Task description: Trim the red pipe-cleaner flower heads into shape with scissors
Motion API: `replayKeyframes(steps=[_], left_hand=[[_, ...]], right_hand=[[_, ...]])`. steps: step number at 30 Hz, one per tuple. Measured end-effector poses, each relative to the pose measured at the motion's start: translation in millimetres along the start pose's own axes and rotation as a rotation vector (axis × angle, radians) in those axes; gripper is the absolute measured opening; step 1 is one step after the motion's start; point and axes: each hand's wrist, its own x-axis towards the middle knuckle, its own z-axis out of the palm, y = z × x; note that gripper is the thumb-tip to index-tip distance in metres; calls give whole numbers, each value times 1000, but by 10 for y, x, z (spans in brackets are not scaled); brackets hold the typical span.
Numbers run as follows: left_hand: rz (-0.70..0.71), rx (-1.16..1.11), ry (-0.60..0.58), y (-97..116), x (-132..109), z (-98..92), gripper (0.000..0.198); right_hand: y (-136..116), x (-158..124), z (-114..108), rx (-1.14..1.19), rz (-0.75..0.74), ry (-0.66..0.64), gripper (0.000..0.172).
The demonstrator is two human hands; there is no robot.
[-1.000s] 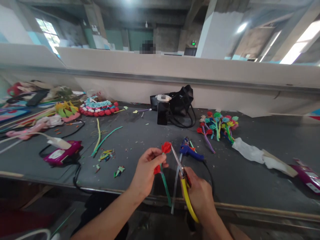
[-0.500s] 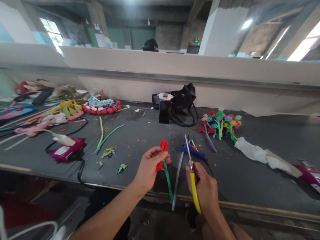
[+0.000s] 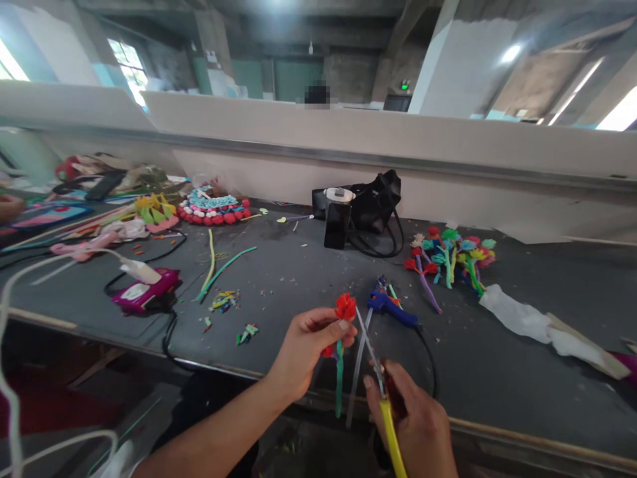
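Above the worktop's (image 3: 279, 279) near edge, the left hand (image 3: 303, 348) pinches a red flower (image 3: 344, 307); the right hand (image 3: 418, 425) grips yellow-handled scissors (image 3: 381, 388) just beside it.

You have two hands in view, your left hand (image 3: 303, 348) and your right hand (image 3: 415, 425). You hold one red flower (image 3: 344, 307) and one pair of scissors (image 3: 381, 388). On the bench you have two glue guns, one blue (image 3: 391, 307), one magenta (image 3: 144, 295), plus one black bag (image 3: 375, 202) and one phone (image 3: 337, 226).
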Motion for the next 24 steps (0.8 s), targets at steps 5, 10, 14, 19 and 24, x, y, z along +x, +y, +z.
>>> replayKeyframes(steps=[5,10,14,19,24], left_hand=[[38,62,7,1,-38,35,24],[80,110,6,-21,-49,37,25],[137,229,3,-57,-44,16,23],[278,465,42,-78,-38,-12,23],[393,631,50,-36,-55,-5,22]], right_hand=[[32,-46,0,35,-29,-32,16],[63,-63,-5,45,-34,-51,16],[47,-34,-14,58,-38,-62,15],[27,-31,-42,74,-24,-80,17],[42,-70,-48,92,-29,-83,17]])
